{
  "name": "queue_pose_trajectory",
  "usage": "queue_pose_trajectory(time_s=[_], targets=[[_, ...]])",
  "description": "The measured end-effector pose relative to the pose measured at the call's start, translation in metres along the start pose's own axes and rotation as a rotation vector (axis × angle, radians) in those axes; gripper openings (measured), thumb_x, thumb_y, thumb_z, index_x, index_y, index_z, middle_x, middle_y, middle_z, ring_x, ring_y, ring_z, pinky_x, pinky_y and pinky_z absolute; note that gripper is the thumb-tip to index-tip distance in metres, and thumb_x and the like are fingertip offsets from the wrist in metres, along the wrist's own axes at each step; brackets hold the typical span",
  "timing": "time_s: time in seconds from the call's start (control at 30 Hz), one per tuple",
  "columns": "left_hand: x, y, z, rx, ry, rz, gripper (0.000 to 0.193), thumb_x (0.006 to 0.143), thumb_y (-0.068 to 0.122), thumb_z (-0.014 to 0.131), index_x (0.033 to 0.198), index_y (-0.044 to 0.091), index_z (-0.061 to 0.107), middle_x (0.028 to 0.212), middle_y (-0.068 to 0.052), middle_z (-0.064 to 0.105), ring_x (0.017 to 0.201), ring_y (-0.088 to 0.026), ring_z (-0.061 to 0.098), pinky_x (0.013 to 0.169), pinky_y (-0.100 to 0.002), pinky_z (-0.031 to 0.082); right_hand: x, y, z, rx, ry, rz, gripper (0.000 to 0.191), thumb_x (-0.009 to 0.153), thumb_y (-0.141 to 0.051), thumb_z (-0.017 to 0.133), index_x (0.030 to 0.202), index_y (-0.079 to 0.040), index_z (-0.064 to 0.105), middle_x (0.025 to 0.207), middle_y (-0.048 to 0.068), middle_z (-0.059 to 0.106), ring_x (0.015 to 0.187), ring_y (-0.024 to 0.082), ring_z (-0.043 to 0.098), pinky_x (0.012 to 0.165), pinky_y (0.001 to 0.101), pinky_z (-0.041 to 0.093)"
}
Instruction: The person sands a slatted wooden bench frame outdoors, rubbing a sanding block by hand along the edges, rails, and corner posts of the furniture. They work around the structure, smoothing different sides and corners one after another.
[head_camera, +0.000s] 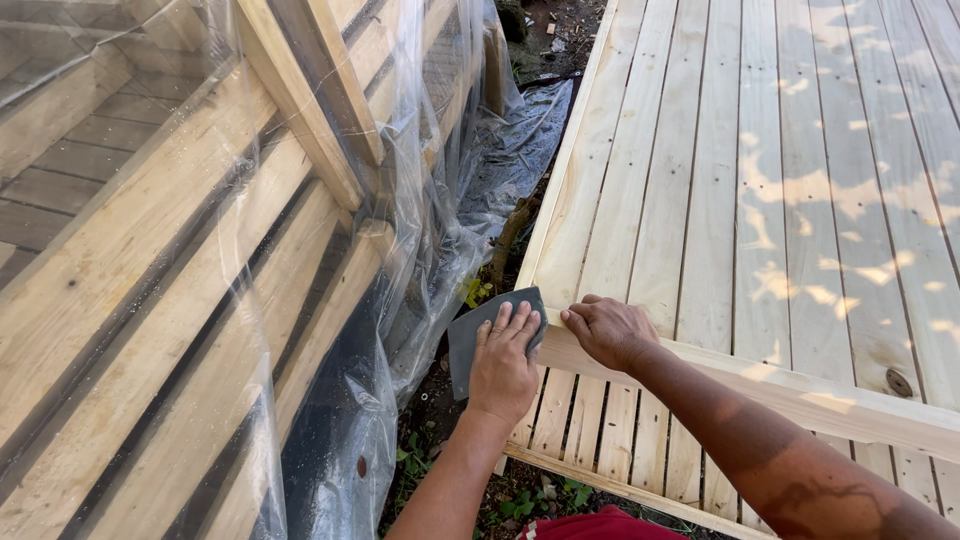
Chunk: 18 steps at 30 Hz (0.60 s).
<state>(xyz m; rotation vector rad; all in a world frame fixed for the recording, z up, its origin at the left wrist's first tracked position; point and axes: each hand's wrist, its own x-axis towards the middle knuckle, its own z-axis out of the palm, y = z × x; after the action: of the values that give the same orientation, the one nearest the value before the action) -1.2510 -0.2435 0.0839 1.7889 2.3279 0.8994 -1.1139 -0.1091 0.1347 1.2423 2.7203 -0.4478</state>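
Left hand (503, 365): pressed flat, fingers spread, on a grey sanding sheet (470, 335); nothing is gripped, the sheet is pinned under the palm.
Sheet position: held against the outer corner of the pale wooden panel (760, 180), where the cross rail (800, 390) meets the side rail (565, 200); part of it overhangs the edge toward the gap.
Right hand (608, 330): laid on the cross rail just beside the left, fingers curled down, nothing held.
Key relation: the sheet sits directly under the left hand; the cross rail's long axis runs away to the right, the side rail's away from the person. The left hand is nearer.
Surroundings: stacked timber under clear plastic sheeting (330, 300) on the left, soil and weeds between.
Hidden: sheet's abrasive face and underside, left palm contact, right fingertips; the panel is cut off at the frame edges.
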Motion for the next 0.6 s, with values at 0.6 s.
queue_pose_trajectory(time_s=[0.6], targets=[[0.045,-0.013,0.000,-0.177,-0.040,-0.213,0.040,0.104,0.023,0.054,0.142,0.013,0.059,0.157,-0.008,0.048,0.150,-0.028,0.035,0.122,-0.044,0.030,-0.002,0.001,-0.003,0.098,-0.022,0.032,0.057,0.104,-0.054,0.032,0.116,-0.020,0.075,0.112,0.000,0.070,0.104,0.024,0.068,0.092,0.0438,0.055]])
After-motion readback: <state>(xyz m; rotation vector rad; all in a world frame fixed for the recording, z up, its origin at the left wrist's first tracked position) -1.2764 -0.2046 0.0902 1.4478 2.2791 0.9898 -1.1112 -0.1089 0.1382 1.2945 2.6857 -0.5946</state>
